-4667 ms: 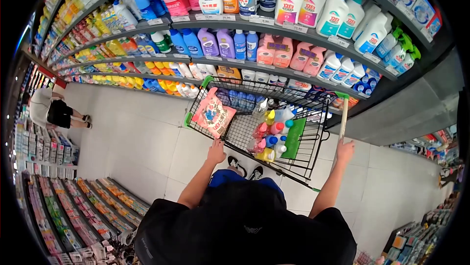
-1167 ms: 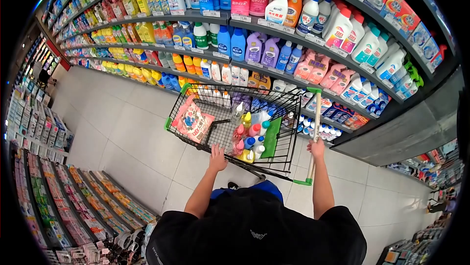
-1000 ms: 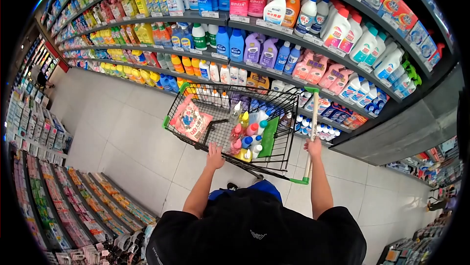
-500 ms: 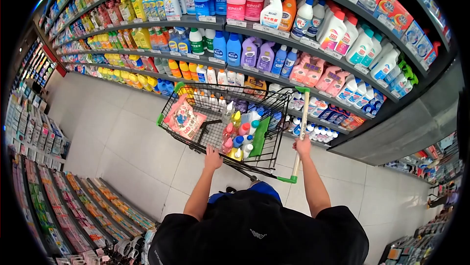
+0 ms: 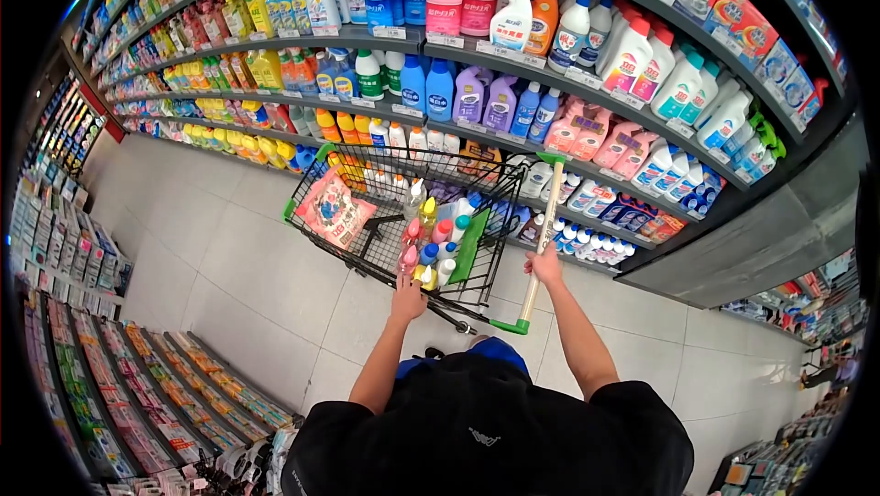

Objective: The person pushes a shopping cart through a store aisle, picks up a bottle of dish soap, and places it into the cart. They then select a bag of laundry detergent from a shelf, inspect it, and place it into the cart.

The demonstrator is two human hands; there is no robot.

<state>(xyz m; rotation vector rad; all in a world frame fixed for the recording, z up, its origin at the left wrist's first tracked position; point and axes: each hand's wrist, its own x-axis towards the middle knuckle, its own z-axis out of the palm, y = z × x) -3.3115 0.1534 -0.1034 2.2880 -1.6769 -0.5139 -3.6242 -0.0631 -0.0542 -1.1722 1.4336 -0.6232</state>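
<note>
A black wire shopping cart [image 5: 353, 259] with green corners stands in front of me, set at an angle. My right hand [image 5: 544, 265] is closed around its pale push handle [image 5: 548, 212]. Against the cart's near side rim, beside the bottles, rests my left hand [image 5: 408, 298], its fingers stretched out and slightly apart. Inside the cart, a pink floral-printed package [image 5: 337, 209] lies at the far left end. Several bottles with coloured caps stand close together near a green panel [image 5: 470, 247] at the handle end.
A long curved shelf [image 5: 403, 40] of cleaning-product bottles runs close behind the cart. Lower racks [image 5: 147, 386] of small packaged goods are at the left. A grey panel [image 5: 733, 239] ends the shelf on the right. Pale floor tiles [image 5: 229, 267] lie to the left.
The cart has shifted left and turned slightly, its handle moving along with my right hand. My left hand now sits farther toward the handle end along the rim, next to the bottles.
</note>
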